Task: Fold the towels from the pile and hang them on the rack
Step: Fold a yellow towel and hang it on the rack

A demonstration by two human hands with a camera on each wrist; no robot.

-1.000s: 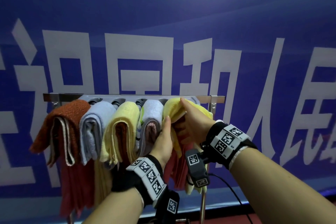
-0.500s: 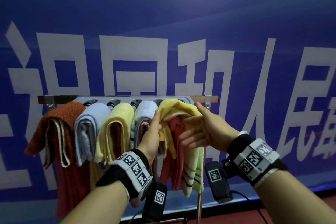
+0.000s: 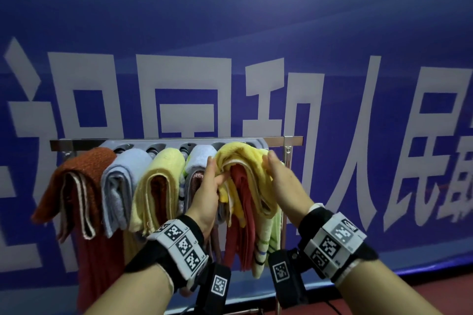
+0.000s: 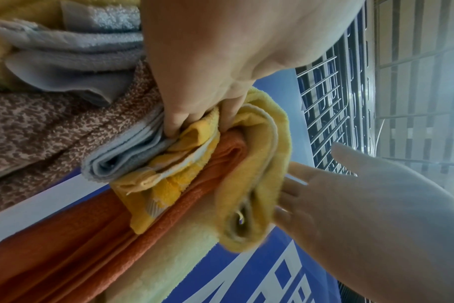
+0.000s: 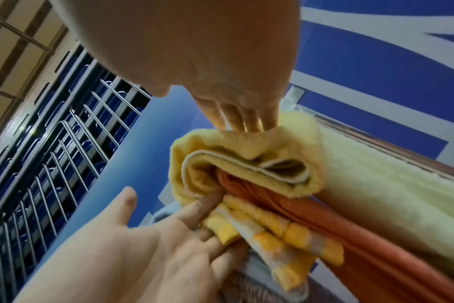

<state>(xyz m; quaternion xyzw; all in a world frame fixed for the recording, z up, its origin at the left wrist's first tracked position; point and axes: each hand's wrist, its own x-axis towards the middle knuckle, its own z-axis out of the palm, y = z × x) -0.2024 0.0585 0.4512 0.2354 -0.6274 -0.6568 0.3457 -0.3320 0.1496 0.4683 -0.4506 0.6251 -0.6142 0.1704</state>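
Yellow towel (image 3: 243,158) hangs over the rightmost arm of the rack (image 3: 294,140), long axis straight down, directly between my hands. Left hand (image 3: 207,194) pinches its left folds; right hand (image 3: 284,184) presses flat-fingered on its right side. Both touching, so I'd smooth downward.

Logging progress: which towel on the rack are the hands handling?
The yellow terry towel at the metal rack's right end: left hand pinches its fold, right hand presses its top.
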